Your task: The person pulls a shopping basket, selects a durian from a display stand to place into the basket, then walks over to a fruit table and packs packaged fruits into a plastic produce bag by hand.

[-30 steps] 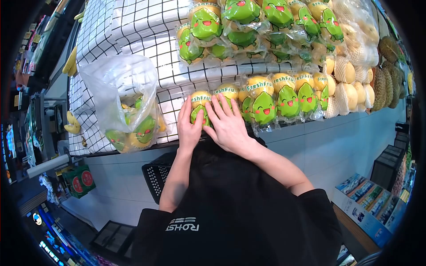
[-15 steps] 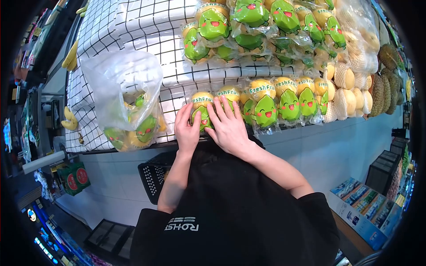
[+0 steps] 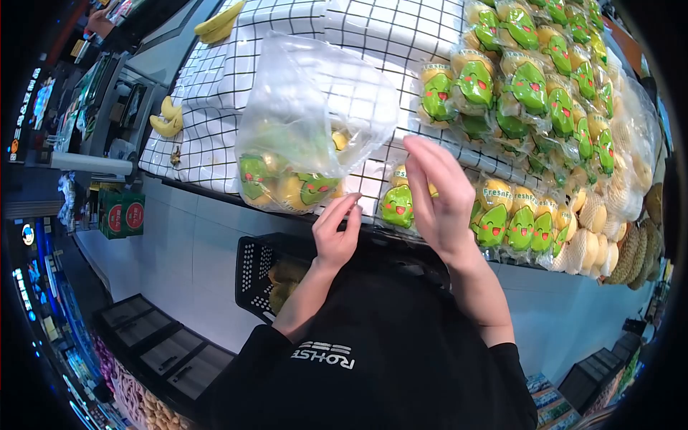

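My left hand [image 3: 337, 231] is near the table's front edge, just below the right side of a clear plastic bag [image 3: 315, 107]. Its fingers are bent, thumb near the fingertips, and nothing shows between them. Raised over the front row, my right hand [image 3: 443, 197] has its fingers together and pointing up, with no object visible in it. A wrapped yellow fruit with a green cartoon print [image 3: 397, 206] lies between my hands. Similar wrapped fruits [image 3: 295, 192] fill the bottom of the bag. More of them [image 3: 493, 221] stand in a row right of my right hand.
Stacked wrapped fruits [image 3: 527, 84] cover the back right of the checked cloth [image 3: 373, 32]. Fruits in foam nets [image 3: 591, 247] and spiky fruits [image 3: 640, 254] lie farther right. Bananas [image 3: 167, 119] rest at the left. Below the table edge is a black crate [image 3: 252, 276].
The view has swung left, so the bag appears nearer the middle. Both hands have come off the front-row fruits and moved apart, the left toward the bag, the right raised.
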`<state>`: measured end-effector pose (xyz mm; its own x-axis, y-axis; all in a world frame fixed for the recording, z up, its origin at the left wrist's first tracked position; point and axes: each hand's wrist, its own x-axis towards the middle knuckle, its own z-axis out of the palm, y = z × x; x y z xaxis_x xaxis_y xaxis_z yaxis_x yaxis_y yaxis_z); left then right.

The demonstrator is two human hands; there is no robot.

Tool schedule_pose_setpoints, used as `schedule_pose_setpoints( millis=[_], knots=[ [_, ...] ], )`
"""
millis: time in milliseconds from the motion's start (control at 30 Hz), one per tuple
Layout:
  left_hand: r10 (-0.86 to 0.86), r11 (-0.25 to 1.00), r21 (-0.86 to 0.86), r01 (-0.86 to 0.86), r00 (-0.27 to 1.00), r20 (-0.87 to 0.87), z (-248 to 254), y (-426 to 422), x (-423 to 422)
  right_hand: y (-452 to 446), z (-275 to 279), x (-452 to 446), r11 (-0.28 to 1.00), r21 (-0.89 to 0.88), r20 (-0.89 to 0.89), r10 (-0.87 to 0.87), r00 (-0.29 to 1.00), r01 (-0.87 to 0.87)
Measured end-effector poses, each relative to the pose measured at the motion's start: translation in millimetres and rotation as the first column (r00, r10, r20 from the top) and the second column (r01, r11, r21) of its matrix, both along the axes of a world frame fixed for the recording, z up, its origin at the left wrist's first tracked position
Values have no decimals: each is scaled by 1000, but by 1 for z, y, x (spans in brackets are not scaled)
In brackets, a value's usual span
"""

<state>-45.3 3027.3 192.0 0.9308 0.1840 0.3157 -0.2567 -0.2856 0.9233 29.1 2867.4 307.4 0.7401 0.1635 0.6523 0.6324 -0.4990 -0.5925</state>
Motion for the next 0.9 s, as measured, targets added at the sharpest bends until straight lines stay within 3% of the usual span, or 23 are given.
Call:
schedule_pose_setpoints(
  millis=[33, 100, 167, 200, 233, 267, 300, 367, 400, 500, 533, 633, 700, 833, 900],
  knots=[
    [102, 990, 77, -115, 982, 159, -1, 10, -1, 9, 9, 12, 1000, 4, 47, 12, 999, -13],
    [237, 970, -5, -242, 947, 216, 9, 30, -12, 27, 24, 36, 998, 15, -28, 62, 998, -62],
    [457, 877, 30, -480, 851, 259, 13, 52, -12, 45, 24, 67, 985, -63, -163, 147, 976, -159],
    [505, 812, 125, -571, 793, 342, 13, 65, -7, 54, 23, 82, 983, -68, -161, 160, 974, -172],
    [525, 752, 225, -620, 769, 365, 9, 78, -3, 63, 20, 95, 922, -277, -329, 174, 928, -272],
    [533, 720, 286, -632, 768, 355, 5, 84, 3, 71, 16, 104, 804, -452, -487, 141, 862, -387],
    [540, 686, 346, -639, 767, 345, 0, 89, 9, 78, 7, 110, 797, -457, -489, 146, 860, -395],
    [468, 731, 376, -570, 819, 332, -15, 92, 19, 90, -14, 117, 600, -551, -540, 273, 796, -580],
    [468, 705, 431, -563, 826, 314, -22, 90, 23, 93, -20, 118, 589, -557, -545, 273, 792, -586],
    [498, 686, 464, -560, 827, 262, -35, 86, 28, 95, -29, 121, 549, -341, -664, 433, 609, -763],
    [513, 691, 450, -566, 822, 246, -34, 86, 29, 92, -28, 119, 540, -341, -675, 430, 600, -770],
    [536, 693, 426, -582, 811, 236, -32, 86, 32, 86, -23, 116, 584, -283, -797, 297, 525, -761],
    [543, 696, 417, -584, 809, 226, -30, 87, 35, 87, -26, 115, 669, -169, -892, 209, 401, -724],
    [552, 711, 391, -585, 808, 204, -28, 88, 41, 86, -8, 106, 637, -210, -923, 120, 365, -742],
    [529, 707, 396, -586, 810, 253, -30, 90, 40, 84, -18, 103, 648, -72, -897, 291, 334, -758]
  ],
)
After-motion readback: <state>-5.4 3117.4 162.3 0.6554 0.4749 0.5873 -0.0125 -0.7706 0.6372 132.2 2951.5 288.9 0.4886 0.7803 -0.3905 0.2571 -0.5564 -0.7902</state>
